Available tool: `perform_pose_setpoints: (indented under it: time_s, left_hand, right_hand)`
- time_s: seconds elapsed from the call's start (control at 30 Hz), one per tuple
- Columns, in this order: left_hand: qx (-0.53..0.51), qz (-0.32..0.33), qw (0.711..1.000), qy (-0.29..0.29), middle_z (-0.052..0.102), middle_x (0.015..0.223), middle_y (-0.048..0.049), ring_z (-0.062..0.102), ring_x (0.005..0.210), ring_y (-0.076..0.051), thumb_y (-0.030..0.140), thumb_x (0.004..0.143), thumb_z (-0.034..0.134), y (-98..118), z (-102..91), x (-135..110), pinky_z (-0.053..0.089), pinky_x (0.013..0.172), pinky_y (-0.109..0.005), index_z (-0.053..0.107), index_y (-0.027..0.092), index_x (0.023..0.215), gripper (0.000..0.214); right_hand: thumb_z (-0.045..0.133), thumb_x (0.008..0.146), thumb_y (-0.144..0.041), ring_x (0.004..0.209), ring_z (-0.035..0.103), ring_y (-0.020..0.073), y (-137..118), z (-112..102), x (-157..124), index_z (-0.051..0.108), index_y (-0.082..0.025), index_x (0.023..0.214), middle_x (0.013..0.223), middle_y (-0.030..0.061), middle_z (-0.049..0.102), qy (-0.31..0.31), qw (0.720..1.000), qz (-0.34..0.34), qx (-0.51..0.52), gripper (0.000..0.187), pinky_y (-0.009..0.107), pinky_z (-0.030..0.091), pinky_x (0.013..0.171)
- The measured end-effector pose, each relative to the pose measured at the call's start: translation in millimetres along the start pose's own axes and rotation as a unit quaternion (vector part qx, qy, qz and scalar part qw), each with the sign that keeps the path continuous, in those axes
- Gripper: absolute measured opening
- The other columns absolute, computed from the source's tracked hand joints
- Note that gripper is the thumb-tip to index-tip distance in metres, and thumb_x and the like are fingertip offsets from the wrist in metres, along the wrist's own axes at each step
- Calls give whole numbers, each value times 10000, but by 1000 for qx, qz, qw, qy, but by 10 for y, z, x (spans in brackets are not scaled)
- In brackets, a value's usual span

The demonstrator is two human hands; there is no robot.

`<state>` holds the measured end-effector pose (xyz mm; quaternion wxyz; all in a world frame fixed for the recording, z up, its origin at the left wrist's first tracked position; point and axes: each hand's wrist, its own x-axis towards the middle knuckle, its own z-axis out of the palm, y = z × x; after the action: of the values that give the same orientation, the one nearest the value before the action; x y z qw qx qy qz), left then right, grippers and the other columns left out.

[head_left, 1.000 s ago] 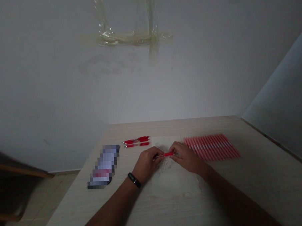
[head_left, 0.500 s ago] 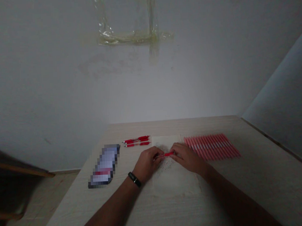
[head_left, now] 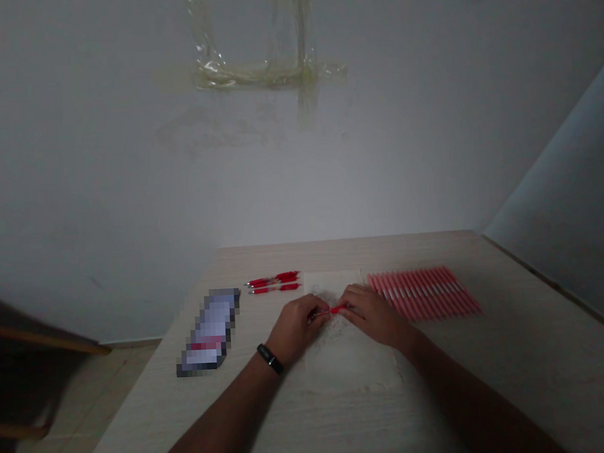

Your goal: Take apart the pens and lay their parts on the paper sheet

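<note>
Pinching a red retractable pen (head_left: 337,309) between them, the left hand (head_left: 297,323) and right hand (head_left: 373,315) meet fingertip to fingertip, both closed on it. The pen lies roughly level, its red barrel showing in the gap between the hands, with its ends hidden by the fingers. Below it spreads a sheet of white paper (head_left: 352,361) on a pale wooden table (head_left: 538,356). Two more red pens (head_left: 273,283) lie side by side just left of the sheet, and a neat row of slim pink-striped tubes (head_left: 422,293) lies to its right. Further left sits a blurred packet (head_left: 209,331). A black wristband (head_left: 270,359) circles the left wrist.
</note>
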<state>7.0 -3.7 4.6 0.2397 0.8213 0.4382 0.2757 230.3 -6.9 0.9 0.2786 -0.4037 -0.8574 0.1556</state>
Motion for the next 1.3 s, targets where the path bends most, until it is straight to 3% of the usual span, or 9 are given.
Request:
perform_pose_setpoints:
  time_s: [0.17,0.3,0.43,0.57,0.83,1.3]
  left_hand:
    - [3,2,1000,-4,691,839,-28,601,737,-153,217,881,630,-3,15,0,422,669,-243,689,183,916,77]
    - [6,10,1000,-4,682,836,-30,591,729,-153,244,905,600,-2,19,-2,423,669,-246,685,186,896,103]
    - [13,15,1000,-9,676,839,-35,588,736,-158,241,905,591,-9,11,-1,428,678,-253,682,184,902,108]
    - [21,5,1000,-11,680,848,-40,597,753,-166,232,887,609,-22,6,1,433,689,-258,684,184,927,98]
    - [24,2,1000,-8,673,841,-42,587,743,-166,244,914,564,-5,-17,-7,422,681,-257,678,182,947,134]
    - [44,-5,999,-2,702,883,-50,609,761,-175,236,907,563,-28,-20,-6,423,682,-259,706,194,1002,177]
  right_hand:
    - [687,882,-179,955,589,190,-34,2,-1,610,-204,984,974,26,638,16,1000,-1,5,131,315,439,847]
    - [577,971,-237,959,591,195,-50,-15,-4,628,-203,1002,966,39,647,-4,1000,-1,-19,69,332,442,869]
    - [509,1003,-233,926,591,195,-49,-22,-8,635,-193,947,921,44,644,-24,999,-5,-46,144,334,445,857]
    - [621,923,-188,948,588,195,-29,-7,-8,630,-195,960,946,37,643,-9,999,-2,-48,38,332,445,864]
    - [652,822,-70,923,574,194,56,9,3,615,-202,901,912,22,629,37,998,11,-43,158,331,440,858]
    - [630,866,-105,927,577,217,93,-20,4,639,-209,919,912,40,645,64,996,15,-56,117,386,425,918]
